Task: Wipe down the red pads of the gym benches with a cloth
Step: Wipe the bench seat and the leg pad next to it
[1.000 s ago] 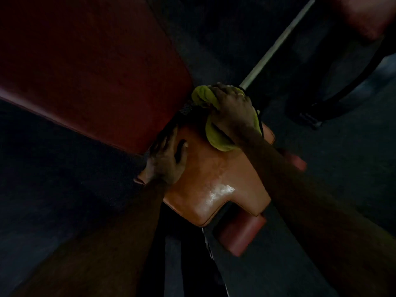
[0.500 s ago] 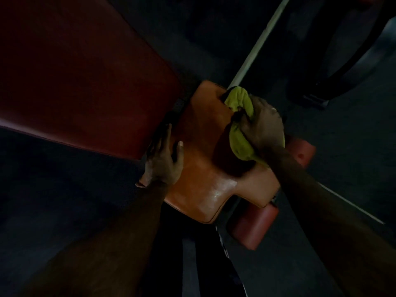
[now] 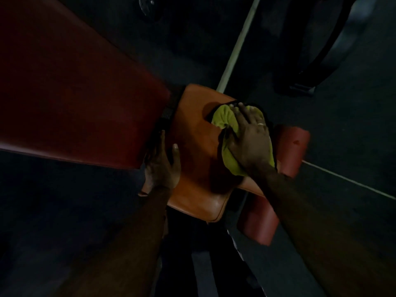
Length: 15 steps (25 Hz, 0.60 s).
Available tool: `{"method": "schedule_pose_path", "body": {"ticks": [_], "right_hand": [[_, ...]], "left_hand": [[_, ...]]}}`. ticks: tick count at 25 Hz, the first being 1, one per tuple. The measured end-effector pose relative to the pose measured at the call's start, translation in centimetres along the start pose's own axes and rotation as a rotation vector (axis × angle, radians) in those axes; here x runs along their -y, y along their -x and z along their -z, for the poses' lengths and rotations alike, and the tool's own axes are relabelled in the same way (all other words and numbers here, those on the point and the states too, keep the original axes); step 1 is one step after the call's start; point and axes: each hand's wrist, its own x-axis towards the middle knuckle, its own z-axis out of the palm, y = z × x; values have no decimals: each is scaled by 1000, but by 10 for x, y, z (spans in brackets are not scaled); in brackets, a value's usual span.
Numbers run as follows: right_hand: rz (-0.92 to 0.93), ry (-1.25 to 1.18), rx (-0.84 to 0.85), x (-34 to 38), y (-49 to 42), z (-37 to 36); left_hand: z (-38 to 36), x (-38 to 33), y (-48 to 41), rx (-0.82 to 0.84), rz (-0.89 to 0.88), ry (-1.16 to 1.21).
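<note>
We see a dim room with little light. The dark grey floor [image 3: 321, 136] fills most of the view. A thin pale line [image 3: 237, 43] runs down it from the top. Another thin pale line [image 3: 347, 181] runs off to the right edge. At the top right stands a black curved metal frame [image 3: 321, 61]. A round dark metal thing [image 3: 147, 5] sits at the top, too dim for us to tell more.

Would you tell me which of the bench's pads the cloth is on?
The middle seat pad, lighter orange-red; the right hand presses the cloth on it, not the long back pad or roller.
</note>
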Motion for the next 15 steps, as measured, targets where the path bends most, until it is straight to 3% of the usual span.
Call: {"method": "schedule_pose_path", "body": {"ticks": [1, 5, 8, 10, 12, 15], "right_hand": [[-15, 26, -6, 10, 11, -6], [302, 163, 111, 13, 57, -17], [118, 106, 40, 32, 28, -20], [0, 118, 3, 57, 16, -32], [49, 128, 8, 69, 14, -33], [273, 184, 73, 84, 40, -34]], "left_hand": [[-2, 1, 1, 1, -11, -14], [-2, 10, -2, 52, 57, 89], [2, 36, 25, 41, -20, 146], [4, 67, 55, 105, 28, 152], [10, 93, 80, 159, 66, 157], [26, 118, 93, 178, 70, 181]]}}
